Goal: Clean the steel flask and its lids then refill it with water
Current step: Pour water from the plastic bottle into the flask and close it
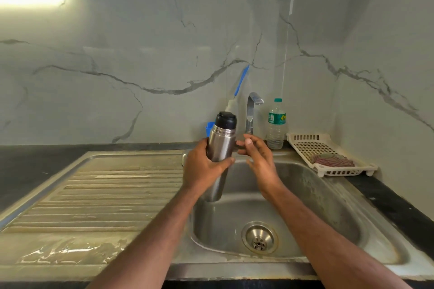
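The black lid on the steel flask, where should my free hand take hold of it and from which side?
Grip the black lid around its round side wall, coming from above and the right with the right hand. The left hand already wraps the steel flask lower down, leaving the lid exposed and tilted slightly right.

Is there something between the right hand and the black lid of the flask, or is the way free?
Nothing visible blocks it. The left hand holds the steel flask above the sink. The open right hand is beside it, and the black lid stands uncovered.
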Tool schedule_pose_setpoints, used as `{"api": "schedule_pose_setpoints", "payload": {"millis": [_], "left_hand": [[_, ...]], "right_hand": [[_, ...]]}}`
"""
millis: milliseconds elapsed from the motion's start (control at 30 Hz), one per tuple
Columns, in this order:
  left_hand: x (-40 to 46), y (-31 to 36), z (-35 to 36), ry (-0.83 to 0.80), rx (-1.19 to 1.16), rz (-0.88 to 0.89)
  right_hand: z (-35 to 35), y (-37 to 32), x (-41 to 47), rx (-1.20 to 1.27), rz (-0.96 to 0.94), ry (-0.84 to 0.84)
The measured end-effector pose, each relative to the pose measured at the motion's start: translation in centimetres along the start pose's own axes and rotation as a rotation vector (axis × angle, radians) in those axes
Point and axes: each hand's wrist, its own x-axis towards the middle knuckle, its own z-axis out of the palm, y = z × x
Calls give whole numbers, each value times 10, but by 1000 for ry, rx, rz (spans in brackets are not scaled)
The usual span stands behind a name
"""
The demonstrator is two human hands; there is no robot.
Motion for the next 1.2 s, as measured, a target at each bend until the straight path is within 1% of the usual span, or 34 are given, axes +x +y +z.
{"api": "schedule_pose_setpoints", "payload": {"millis": [100,200,300,400,500,567,733,800,900,967,1033,1200], "left_hand": [[21,-6,-33,82,36,-4],[37,-15,-68,128,116,9],[45,-29,-98,122,226,39],[48,-49,-119,93,348,62],[49,-66,-134,85,401,64],[49,-74,-140,88,402,73],[49,-87,-147,87,396,72],[48,-86,-146,85,377,80],[45,-79,-141,87,343,92],[43,-72,-135,79,311,108],[40,-62,-124,69,270,126],[25,-31,-78,42,121,119]], "right_hand": [[14,11,14,-126,15,-7],[36,33,32,-348,8,-69],[62,54,52,-589,-24,-160],[90,67,72,-774,-54,-246],[115,73,88,-927,-1,-328],[129,76,94,-993,32,-345],[151,95,95,-1085,89,-386],[154,100,93,-1104,67,-359],[151,98,87,-1060,34,-320],[140,93,81,-1000,1,-302],[123,85,73,-920,-57,-241],[55,64,48,-808,-119,-140]]}}
